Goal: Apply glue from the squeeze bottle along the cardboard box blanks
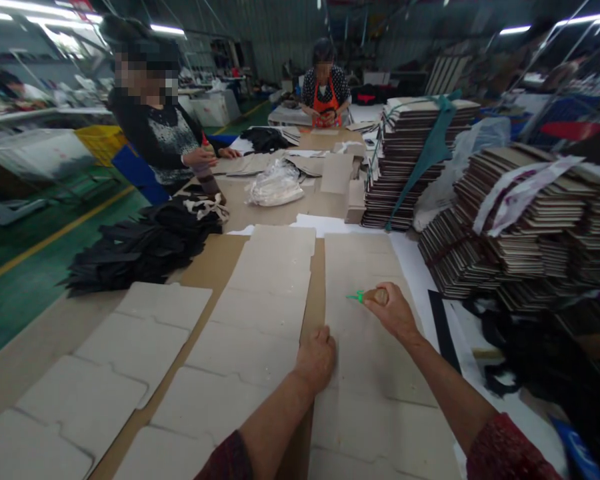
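Observation:
Overlapping rows of beige boards lie on the table, with a middle row (pixel 255 320) and a right row (pixel 370 373). My right hand (pixel 390 308) is closed around a small tool (pixel 375 297) with a wooden-looking handle and a green tip, held just over the right row. Between the middle and right rows rests my left hand (pixel 319 357), its fingers curled at the edge of the boards; whether it grips anything is hidden.
Black fabric pieces (pixel 145 247) are heaped at the left. Tall board stacks (pixel 415 160) and tied bundles (pixel 535 213) stand at the right. A person (pixel 165 133) works at the far left of the table, another (pixel 325 90) beyond it. A plastic bag (pixel 276 183) lies between.

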A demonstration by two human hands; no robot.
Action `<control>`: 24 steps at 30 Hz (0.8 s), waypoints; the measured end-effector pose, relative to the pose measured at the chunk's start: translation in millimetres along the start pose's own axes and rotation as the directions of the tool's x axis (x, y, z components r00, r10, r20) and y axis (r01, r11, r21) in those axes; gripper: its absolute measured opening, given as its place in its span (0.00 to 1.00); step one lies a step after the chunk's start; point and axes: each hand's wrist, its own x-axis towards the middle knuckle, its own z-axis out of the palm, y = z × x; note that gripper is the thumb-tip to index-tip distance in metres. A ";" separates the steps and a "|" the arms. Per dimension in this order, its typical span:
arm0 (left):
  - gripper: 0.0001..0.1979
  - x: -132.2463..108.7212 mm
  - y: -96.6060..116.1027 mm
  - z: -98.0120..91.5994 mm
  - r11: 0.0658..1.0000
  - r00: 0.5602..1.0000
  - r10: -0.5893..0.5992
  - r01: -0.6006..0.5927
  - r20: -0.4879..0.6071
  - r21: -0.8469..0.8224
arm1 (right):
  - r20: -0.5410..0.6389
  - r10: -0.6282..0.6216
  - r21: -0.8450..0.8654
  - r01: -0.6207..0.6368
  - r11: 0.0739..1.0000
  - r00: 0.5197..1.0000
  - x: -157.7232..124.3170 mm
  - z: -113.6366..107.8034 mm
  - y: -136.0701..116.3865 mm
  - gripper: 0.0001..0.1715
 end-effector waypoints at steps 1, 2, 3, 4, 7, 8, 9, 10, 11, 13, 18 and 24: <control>0.29 0.1 -0.3 0.5 1.000 1.000 0.002 -0.002 -0.003 -0.002 | 0.005 -0.008 -0.024 0.008 1.000 1.000 0.0 -0.5 0.0 0.24; 0.29 0.3 -0.6 1.3 1.000 1.000 0.006 -0.006 -0.006 -0.003 | 0.011 -0.017 -0.047 0.017 0.999 1.000 -0.1 -1.2 0.1 0.24; 0.29 0.6 -1.0 2.0 1.000 1.000 0.010 -0.010 -0.009 -0.004 | 0.018 -0.027 -0.069 0.028 0.997 0.999 0.1 -2.0 0.1 0.24; 0.29 0.9 -1.2 2.8 1.000 1.000 0.013 -0.013 -0.011 -0.004 | 0.026 -0.038 -0.088 0.041 0.995 0.999 0.6 -2.9 -0.1 0.23; 0.30 1.7 -1.6 4.5 1.000 1.000 0.016 -0.016 -0.011 -0.004 | 0.069 -0.088 -0.134 0.096 0.986 0.994 4.4 -5.3 -2.3 0.20; 0.29 1.9 -1.5 4.7 1.000 1.000 0.014 -0.014 -0.012 -0.004 | 0.088 -0.107 -0.145 0.119 0.982 0.990 6.2 -5.8 -3.9 0.20; 0.29 1.9 -1.2 4.7 1.000 1.000 0.012 -0.012 -0.014 -0.003 | 0.108 -0.126 -0.154 0.141 0.978 0.986 8.1 -5.9 -5.9 0.19; 0.29 1.9 -0.9 4.6 1.000 1.000 0.010 -0.011 -0.016 -0.003 | 0.126 -0.143 -0.161 0.162 0.973 0.982 9.8 -5.8 -8.3 0.19; 0.28 1.6 -0.6 4.3 1.000 1.000 0.009 -0.009 -0.018 -0.003 | 0.141 -0.156 -0.168 0.179 0.969 0.978 11.4 -5.3 -11.0 0.18; 0.27 0.8 0.0 3.5 1.000 1.000 0.010 -0.010 -0.023 -0.004 | 0.159 -0.174 -0.185 0.203 0.962 0.972 13.5 -3.6 -16.3 0.18; 0.27 -1.0 -0.9 2.9 1.000 0.998 0.016 -0.017 -0.054 -0.016 | 0.152 -0.170 -0.226 0.202 0.953 0.974 14.3 -0.3 -24.0 0.17; 0.28 0.4 -4.3 7.8 0.998 0.995 0.030 -0.035 -0.093 -0.049 | 0.092 -0.118 -0.192 0.134 0.972 0.989 13.4 -8.8 -19.0 0.19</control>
